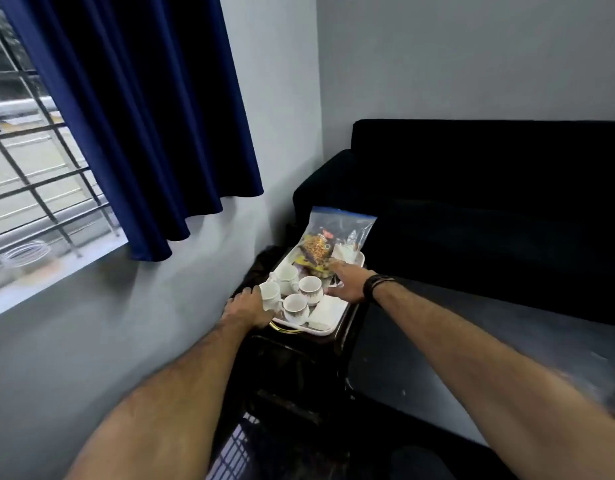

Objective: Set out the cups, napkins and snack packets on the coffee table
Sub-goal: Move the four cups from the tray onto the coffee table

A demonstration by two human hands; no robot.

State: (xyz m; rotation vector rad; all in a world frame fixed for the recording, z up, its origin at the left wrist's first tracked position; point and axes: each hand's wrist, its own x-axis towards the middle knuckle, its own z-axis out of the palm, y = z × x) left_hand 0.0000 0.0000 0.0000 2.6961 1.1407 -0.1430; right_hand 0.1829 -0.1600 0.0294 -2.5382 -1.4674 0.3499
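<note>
While both arms reach forward in the head view, I see a white tray (325,330) sitting on a dark side table (299,362) in the corner, between the grey wall and a black sofa (489,202); 4 white patterned cups (295,308) stand grouped on the tray's near-left part, close together, with the leftmost cup (270,295) just beside my left hand (246,306); that hand is curled over the tray's left edge, fingers wrapped down on the rim, though I cannot tell how firmly it grips; folded white napkins (325,312) lie flat on the tray's near-right part, just beside the nearest cup; a clear zip bag (344,225) leans up at the tray's far end against the sofa, and snack packets (316,249) with yellow and brown print sit in and in front of it, touching the far cups' side of the tray; my right hand (346,284), a dark band (377,284) on its wrist, hovers spread and open over the tray's right side, fingers stretched toward the packets, holding nothing; its fingertips are near the packets, but I cannot tell whether they touch; a blue curtain (136,116) hangs by the barred window (32,188) at left.
</note>
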